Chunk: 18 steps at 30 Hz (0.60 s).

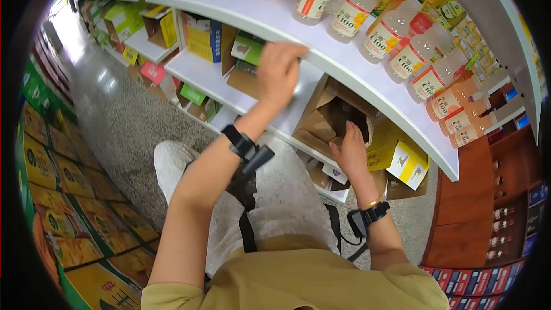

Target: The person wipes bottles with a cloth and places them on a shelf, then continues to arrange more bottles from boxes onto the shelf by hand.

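Brown and open, the cardboard box [317, 121] on the lower shelf [195, 74] has my right hand [351, 150] at its mouth, fingers parted, contents shadowed; my left hand [279, 74] curls near the upper shelf [275, 8], its grip I cannot make out. Beside the box stands a yellow carton [381, 155]; bottles [381, 37] line the upper shelf, over speckled floor [123, 112].

I am in a shop, by its goods a grocery. Around two o'clock in my view, rows of labelled drink bottles [381, 34] line a long white shelf [261, 7]; below them is an open cardboard box [311, 116]. At eleven, printed cartons [201, 43] sit on a lower shelf [192, 70]. A speckled aisle floor [123, 112] runs towards ten, with stacked yellow packages [69, 227] at eight and a wooden cabinet [459, 218] at four.
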{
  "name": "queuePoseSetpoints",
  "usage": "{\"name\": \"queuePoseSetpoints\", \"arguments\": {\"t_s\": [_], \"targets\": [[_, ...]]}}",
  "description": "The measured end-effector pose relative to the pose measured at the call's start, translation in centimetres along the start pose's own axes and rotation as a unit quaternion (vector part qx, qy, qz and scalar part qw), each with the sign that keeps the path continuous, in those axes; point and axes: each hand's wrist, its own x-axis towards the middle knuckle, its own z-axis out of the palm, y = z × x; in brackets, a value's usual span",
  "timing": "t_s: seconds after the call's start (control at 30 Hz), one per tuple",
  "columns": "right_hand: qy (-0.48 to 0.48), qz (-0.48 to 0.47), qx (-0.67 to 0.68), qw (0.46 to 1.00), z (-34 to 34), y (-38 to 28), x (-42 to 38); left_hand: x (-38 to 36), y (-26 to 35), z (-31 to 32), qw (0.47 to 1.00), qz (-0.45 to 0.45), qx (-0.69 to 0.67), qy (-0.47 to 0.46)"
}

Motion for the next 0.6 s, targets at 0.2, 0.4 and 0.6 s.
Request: {"name": "queuePoseSetpoints", "arguments": {"t_s": [0.2,0.4,0.6], "targets": [[-0.296,-0.008,-0.186,0.937,1.6,2.9,-0.4,-13.2,3.3,1.2,0.956,-0.102,-0.085,-0.261],[-0.377,-0.012,-0.106,0.920,-1.8,2.5,0.8,-15.9,4.5,-0.8,0.894,-0.129,-0.032,-0.427],[-0.360,0.195,0.074,0.909,3.0,11.0,4.2,-19.2,5.1,-0.1,0.887,-0.149,-0.061,-0.432]]}}
